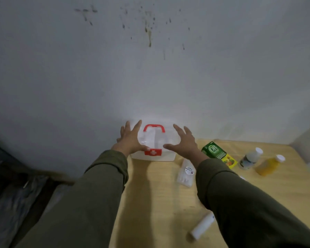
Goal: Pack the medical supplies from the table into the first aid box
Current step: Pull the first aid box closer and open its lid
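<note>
Here, both hands, the left hand (pixel 131 138) and right hand (pixel 183 142), fingers spread, are reaching around the closed first aid box (pixel 153 151) at the table's (pixel 159 190) far left corner; unlatching its red clasp (pixel 153 152) likely comes next.

1. A grey wall (pixel 168 77) is rising behind the table, showing dark splatter marks (pixel 149 33) near its top.
2. Crumpled plastic sheeting (pixel 11 203) is lying in shadow at the lower left, beside a dark ledge (pixel 48 174).
</note>
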The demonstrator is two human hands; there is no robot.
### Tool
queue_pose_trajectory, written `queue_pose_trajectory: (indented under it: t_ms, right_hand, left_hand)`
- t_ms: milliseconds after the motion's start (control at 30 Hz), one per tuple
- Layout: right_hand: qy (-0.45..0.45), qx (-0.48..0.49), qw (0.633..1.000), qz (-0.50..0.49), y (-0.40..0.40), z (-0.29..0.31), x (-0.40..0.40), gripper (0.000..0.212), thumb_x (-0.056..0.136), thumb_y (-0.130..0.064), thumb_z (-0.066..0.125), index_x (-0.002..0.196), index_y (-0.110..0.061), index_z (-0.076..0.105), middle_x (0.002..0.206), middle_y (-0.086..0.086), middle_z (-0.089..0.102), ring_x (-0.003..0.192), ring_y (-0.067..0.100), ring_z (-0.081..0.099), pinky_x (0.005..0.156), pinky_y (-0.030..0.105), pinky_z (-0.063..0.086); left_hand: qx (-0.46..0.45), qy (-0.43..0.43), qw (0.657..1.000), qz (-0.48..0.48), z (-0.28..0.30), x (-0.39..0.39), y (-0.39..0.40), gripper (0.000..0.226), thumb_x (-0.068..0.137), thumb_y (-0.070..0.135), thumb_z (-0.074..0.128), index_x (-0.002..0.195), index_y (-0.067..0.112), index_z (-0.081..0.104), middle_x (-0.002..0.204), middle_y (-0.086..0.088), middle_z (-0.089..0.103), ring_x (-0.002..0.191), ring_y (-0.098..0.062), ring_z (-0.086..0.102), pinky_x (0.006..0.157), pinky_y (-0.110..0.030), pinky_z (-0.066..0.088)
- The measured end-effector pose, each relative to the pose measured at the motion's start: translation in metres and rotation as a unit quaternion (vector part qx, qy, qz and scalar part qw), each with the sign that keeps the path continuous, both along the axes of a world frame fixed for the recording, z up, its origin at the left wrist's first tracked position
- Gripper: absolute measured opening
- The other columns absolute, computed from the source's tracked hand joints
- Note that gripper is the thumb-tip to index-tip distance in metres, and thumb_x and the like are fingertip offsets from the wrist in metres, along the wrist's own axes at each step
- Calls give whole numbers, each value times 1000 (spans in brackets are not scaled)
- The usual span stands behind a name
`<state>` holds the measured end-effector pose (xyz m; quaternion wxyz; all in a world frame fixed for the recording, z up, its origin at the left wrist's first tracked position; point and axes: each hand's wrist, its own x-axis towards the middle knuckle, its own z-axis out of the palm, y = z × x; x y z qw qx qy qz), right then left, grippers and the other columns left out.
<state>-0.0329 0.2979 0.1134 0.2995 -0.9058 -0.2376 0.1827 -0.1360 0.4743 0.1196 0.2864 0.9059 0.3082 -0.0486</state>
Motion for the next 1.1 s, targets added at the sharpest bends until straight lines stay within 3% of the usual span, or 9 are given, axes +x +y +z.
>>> queue_pose_trajectory:
  t_ms: [267, 633, 800, 833, 900, 1000, 1100]
  right_hand:
    - [56, 11, 998, -4, 18, -16, -6, 107, 69, -32, 81, 148, -33, 8, 159, 9, -3, 146, 32, 3, 116, 49, 19]
    - [53, 18, 998, -12, 15, -26, -19, 115, 64, -34, 84, 148, -32, 6, 157, 10, 7, 144, 33, 10, 114, 50, 21]
    - [54, 10, 998, 7, 3, -24, -39, 112, 68, -35, 82, 149, -33, 4, 158, 11, -1, 146, 33, 7, 115, 49, 20]
    - [37, -3, 999, 9, 1, -25, -42, 112, 68, -39, 81, 149, -34, 3, 159, 10, -3, 146, 34, 6, 115, 50, 19]
    - [-82, -71, 994, 25, -4, -30, -49, 110, 69, -52, 75, 147, -38, -2, 159, 7, -11, 146, 35, -2, 116, 54, 12]
    - [-283, -143, 942, 105, -10, -43, -52, 104, 73, -63, 64, 145, -42, -9, 159, 6, -15, 146, 33, -14, 111, 56, -6]
    - [-365, -158, 901, 176, -9, -55, -54, 104, 71, -60, 68, 146, -41, -2, 160, 9, 2, 147, 33, -1, 107, 59, -4]
  left_hand:
    - [-73, -15, 997, -28, -35, 3, 17, 129, 62, 32, 87, 147, 39, -10, 156, -2, -24, 147, -35, 3, 116, -49, 23]
    - [-73, -47, 996, -33, -44, -12, 14, 126, 62, 29, 88, 148, 38, -4, 156, -1, -11, 143, -34, 14, 113, -49, 29]
    - [-74, -77, 994, -27, -47, -36, -1, 121, 65, 28, 86, 148, 36, -2, 156, 1, -10, 143, -32, 16, 112, -46, 30]
    - [-73, -85, 993, -23, -47, -40, -4, 120, 66, 27, 85, 148, 36, -2, 156, 2, -11, 144, -32, 14, 112, -45, 30]
    - [-56, -98, 994, -14, -49, -46, -9, 120, 67, 26, 84, 148, 37, -3, 156, 4, -18, 146, -32, 8, 115, -46, 27]
    - [-19, -117, 993, -2, -57, -52, -12, 120, 68, 32, 83, 146, 40, -7, 155, 10, -23, 146, -31, 5, 115, -49, 26]
    - [-4, -129, 992, 12, -65, -57, -14, 120, 69, 36, 82, 146, 41, -9, 155, 9, -23, 146, -31, 7, 114, -48, 27]
